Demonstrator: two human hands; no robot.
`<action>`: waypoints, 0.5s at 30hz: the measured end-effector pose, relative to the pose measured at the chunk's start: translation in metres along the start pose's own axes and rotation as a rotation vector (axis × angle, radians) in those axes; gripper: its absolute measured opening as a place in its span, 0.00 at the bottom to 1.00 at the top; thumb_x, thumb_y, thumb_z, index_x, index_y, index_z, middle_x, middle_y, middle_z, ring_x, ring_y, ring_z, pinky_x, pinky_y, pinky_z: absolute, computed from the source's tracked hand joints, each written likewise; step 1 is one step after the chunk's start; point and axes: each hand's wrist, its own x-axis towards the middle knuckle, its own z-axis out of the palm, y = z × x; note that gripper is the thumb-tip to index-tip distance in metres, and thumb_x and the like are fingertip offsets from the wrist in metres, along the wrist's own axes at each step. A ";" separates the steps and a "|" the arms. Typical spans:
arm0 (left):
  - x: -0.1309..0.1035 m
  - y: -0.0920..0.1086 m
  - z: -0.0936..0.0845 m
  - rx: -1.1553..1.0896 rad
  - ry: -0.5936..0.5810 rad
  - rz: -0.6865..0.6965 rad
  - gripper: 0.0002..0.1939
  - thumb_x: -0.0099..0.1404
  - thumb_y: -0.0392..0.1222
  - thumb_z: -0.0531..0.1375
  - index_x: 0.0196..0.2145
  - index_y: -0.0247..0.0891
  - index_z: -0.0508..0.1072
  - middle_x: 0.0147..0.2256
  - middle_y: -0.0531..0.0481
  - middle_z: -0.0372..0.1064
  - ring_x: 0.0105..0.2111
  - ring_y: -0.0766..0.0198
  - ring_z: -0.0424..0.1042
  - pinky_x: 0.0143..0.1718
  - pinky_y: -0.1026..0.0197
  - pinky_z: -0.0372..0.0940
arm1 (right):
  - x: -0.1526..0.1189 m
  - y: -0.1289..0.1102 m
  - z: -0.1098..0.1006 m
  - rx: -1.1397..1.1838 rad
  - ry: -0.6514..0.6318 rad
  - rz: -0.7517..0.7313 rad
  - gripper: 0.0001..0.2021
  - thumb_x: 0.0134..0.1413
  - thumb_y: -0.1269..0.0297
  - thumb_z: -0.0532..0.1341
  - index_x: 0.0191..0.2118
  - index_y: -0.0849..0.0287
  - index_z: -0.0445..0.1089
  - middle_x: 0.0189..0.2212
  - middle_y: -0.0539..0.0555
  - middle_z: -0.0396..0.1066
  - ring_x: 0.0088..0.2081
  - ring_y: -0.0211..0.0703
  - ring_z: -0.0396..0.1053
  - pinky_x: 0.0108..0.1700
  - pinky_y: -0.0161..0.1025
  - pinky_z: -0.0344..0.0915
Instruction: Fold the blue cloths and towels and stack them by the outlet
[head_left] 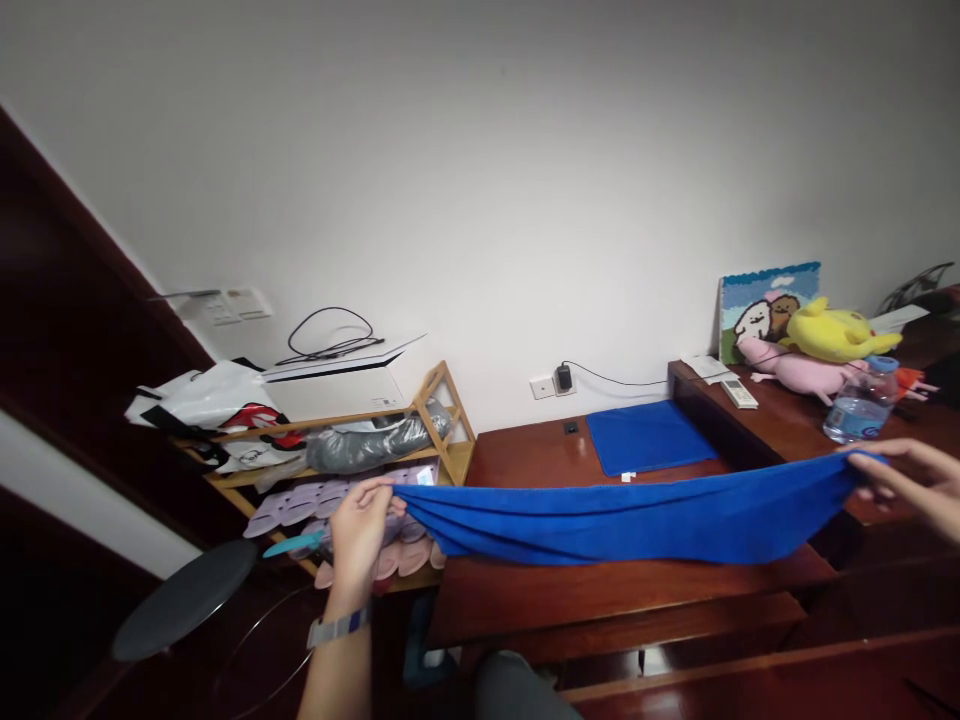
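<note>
A blue cloth [615,522] is stretched sideways in the air above the brown wooden desk [517,600], sagging in creases between my two hands. My left hand [365,515] pinches its left corner. At the far end, my right hand [907,478] grips the right corner between thumb and fingers. A second blue cloth [649,437] lies flat on the desk near the wall, with a small white tag [628,477] at its front edge.
Left of the desk, a wooden rack [457,425] holds slippers [300,500] and a white box [337,385]. A round dark stool [184,600] stands lower left. On the raised right surface are a water bottle [859,412], plush toys [836,330] and a remote [739,392].
</note>
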 end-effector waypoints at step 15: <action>0.028 0.009 0.026 -0.085 0.081 0.019 0.15 0.55 0.47 0.63 0.38 0.37 0.75 0.27 0.51 0.76 0.28 0.58 0.79 0.39 0.53 0.77 | 0.017 -0.056 0.013 0.157 0.217 -0.139 0.41 0.41 0.24 0.68 0.44 0.62 0.78 0.32 0.60 0.77 0.30 0.43 0.72 0.41 0.47 0.71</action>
